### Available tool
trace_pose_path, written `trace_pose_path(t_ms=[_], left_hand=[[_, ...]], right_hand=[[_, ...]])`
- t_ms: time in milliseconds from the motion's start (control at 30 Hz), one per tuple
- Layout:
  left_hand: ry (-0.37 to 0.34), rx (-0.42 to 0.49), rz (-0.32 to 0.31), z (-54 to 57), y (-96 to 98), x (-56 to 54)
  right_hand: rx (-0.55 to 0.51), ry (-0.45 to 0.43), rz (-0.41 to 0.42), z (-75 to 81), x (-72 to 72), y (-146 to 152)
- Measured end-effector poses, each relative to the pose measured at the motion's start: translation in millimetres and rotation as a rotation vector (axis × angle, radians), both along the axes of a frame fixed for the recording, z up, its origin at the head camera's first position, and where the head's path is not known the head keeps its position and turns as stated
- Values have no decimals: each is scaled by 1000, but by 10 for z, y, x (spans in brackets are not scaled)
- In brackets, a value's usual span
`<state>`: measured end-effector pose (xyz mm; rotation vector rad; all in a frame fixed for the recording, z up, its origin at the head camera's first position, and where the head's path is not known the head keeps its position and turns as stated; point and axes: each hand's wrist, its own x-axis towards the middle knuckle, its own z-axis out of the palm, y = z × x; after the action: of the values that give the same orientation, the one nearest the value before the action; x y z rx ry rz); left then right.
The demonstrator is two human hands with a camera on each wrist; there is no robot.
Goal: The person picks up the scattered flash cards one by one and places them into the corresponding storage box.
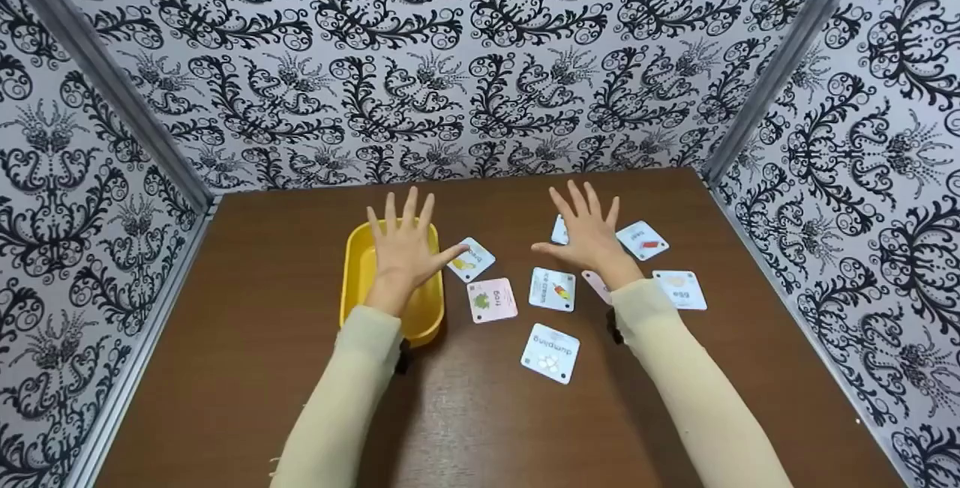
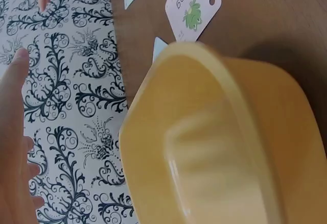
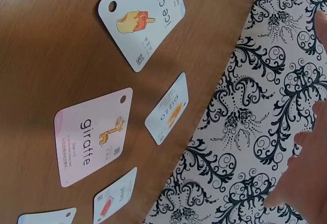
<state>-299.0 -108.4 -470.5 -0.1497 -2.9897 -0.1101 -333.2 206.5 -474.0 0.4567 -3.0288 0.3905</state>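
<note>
With fingers spread, my left hand (image 1: 405,252) hovers over the yellow plastic basin (image 1: 351,278), and the basin fills much of the left wrist view. My right hand (image 1: 589,241) is held above the cards at the right, its fingers also spread and holding nothing. Beneath or near it are the pizza card (image 3: 171,109), the pink giraffe card (image 3: 92,137), the ice cream card (image 1: 551,289) and the egg card (image 1: 681,289). Between the hands lie the pink frog card (image 1: 493,300) and the bread card (image 1: 472,259). Nearer to me is the dumpling card (image 1: 550,353).
A brown wooden table (image 1: 247,368) carries everything. Patterned black-and-white panels (image 1: 465,61) stand along its back and both sides, joined by grey metal posts (image 1: 780,68). Another card (image 1: 642,240) with a red picture lies at the back right.
</note>
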Motion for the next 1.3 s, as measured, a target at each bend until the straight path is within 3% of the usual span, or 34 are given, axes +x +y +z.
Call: trace_pose_path(t_ms=[400,600,867,1067,1300], left_hand=[[56,56,-22,122,-227,162],[82,76,-34,124,-342,266],[130,68,-51,-29,-530,431],[163,115,-76,-157,-685,556],[160,182,-79,-309,-858,695]], right_hand=[[-18,33,34,-67,13,-2],[-47,24,59,-87,46,8],[-50,15,93,-151,87,29],[-48,2,103,-204,123,37],[-19,55,133,-268,153,58]])
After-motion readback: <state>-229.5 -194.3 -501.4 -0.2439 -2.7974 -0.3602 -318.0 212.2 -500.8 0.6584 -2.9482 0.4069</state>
